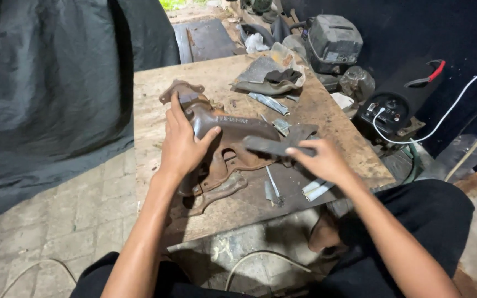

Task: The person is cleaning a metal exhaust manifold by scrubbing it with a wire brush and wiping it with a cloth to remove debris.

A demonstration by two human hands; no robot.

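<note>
The rusty cast exhaust manifold (222,149) lies near the middle of the worn wooden board (155,94). The left hand (182,144) presses down on it at nine o'clock, fingers spread and wrapped over the casting. The right hand (322,160), at three o'clock, is clamped on a flat dark tool, likely a file or brush (274,146), laid across the manifold's top; blur hides which. Doing this well probably calls for steady downward pressure from the left hand and even strokes, kept clear of the thumb. Metal strips (316,189) lie at five o'clock.
</note>
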